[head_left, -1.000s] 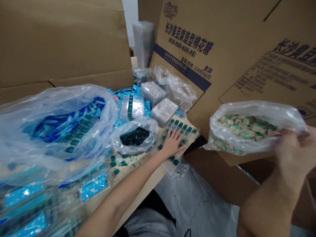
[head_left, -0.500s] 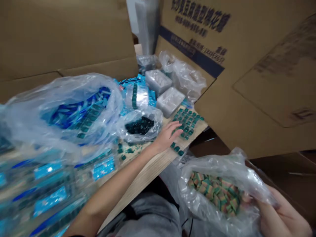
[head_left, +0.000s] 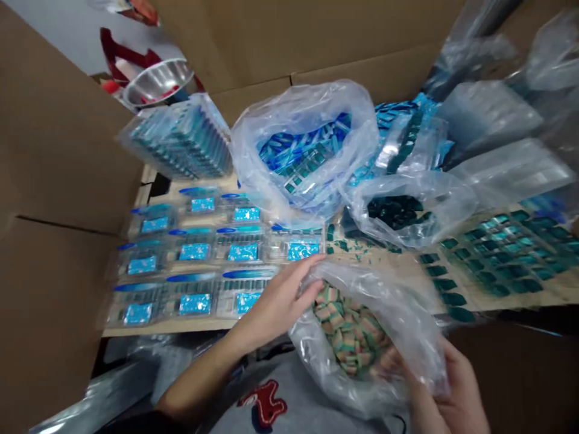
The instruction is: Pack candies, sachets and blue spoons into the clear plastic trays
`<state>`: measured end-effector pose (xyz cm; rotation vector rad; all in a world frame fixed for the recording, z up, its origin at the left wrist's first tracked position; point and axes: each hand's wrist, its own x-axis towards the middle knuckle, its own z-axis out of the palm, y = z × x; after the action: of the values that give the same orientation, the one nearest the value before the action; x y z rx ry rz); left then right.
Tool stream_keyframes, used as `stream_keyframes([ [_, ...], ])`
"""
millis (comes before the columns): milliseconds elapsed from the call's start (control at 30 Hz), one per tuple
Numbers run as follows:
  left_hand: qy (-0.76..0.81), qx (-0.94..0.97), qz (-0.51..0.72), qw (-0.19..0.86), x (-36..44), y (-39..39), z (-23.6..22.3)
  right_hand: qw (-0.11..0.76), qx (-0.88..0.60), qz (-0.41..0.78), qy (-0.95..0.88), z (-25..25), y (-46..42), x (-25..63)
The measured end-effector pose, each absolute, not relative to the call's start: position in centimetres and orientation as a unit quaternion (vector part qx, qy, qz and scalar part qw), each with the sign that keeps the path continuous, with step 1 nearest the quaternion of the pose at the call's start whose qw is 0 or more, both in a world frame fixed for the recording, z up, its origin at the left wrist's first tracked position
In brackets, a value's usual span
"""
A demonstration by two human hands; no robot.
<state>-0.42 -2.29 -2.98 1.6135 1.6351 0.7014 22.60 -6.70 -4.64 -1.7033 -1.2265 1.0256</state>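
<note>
The clear polythene bag point(head_left: 407, 313) is held at the front edge of the worktop point(head_left: 181, 325), overhanging that edge above the person's lap, and contains a loose mass of striped pink, green and cream sweets point(head_left: 348, 334). Its long axis runs from the gathered film at lower right toward the open mouth at upper left. The left hand point(head_left: 275, 304) is partly closed, with its fingers gripping the film at the upper rim of the mouth. The right hand point(head_left: 452, 392) is closed on the film at the lower right side, and its fingertips point(head_left: 389, 364) lie at the sweets, making it the nearer hand to them. Behind the bag, blister trays with blue labels point(head_left: 194, 252) stand in rows along the left half of the worktop. A large bag of blue-wrapped items point(head_left: 303, 150) and a smaller bag of dark green pieces point(head_left: 398, 217) lie toward the rear edge. A sheet of dark green pieces point(head_left: 497, 259) occupies the right end.
</note>
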Motion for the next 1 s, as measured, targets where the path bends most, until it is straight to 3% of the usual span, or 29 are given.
stream_keyframes([
  [233, 0.618, 0.715, 0.137, 0.296, -2.3, -0.9, -6.7, 0.309, -0.675, 0.486, -0.462, -8.3, -6.6, 20.8],
  [333, 0.622, 0.725, 0.142, 0.26, -2.3, -1.3, -7.2, 0.302, -0.656, 0.52, -0.457, -7.8, -6.6, 21.2],
  [400, 0.626, 0.742, 0.17, 0.172, -2.1, -1.8, -6.7, 0.277, -0.646, 0.521, -0.484, -7.2, -6.4, 21.6],
  [500, 0.555, 0.8, 0.217, 0.078, -1.1, -2.6, -5.8, 0.244, -0.653, 0.438, -0.568, -6.2, -5.7, 22.3],
  [600, 0.463, 0.863, 0.15, 0.136, 1.0, -2.4, -6.4, 0.3, -0.635, 0.298, -0.647, -4.9, -4.9, 22.2],
  [667, 0.486, 0.855, 0.053, 0.175, 2.7, -1.7, -7.6, 0.349, -0.583, 0.258, -0.687, -3.9, -4.6, 21.5],
  [733, 0.523, 0.83, -0.011, 0.193, 3.9, -0.8, -8.9, 0.36, -0.51, 0.296, -0.723, -3.2, -4.2, 20.4],
  [833, 0.523, 0.827, -0.024, 0.204, 4.7, 0.1, -10.0, 0.309, -0.425, 0.392, -0.755, -3.2, -3.7, 19.2],
  [1000, 0.513, 0.83, -0.034, 0.216, 4.2, 0.1, -9.2, 0.245, -0.475, 0.415, -0.736, -4.7, -3.4, 19.3],
])
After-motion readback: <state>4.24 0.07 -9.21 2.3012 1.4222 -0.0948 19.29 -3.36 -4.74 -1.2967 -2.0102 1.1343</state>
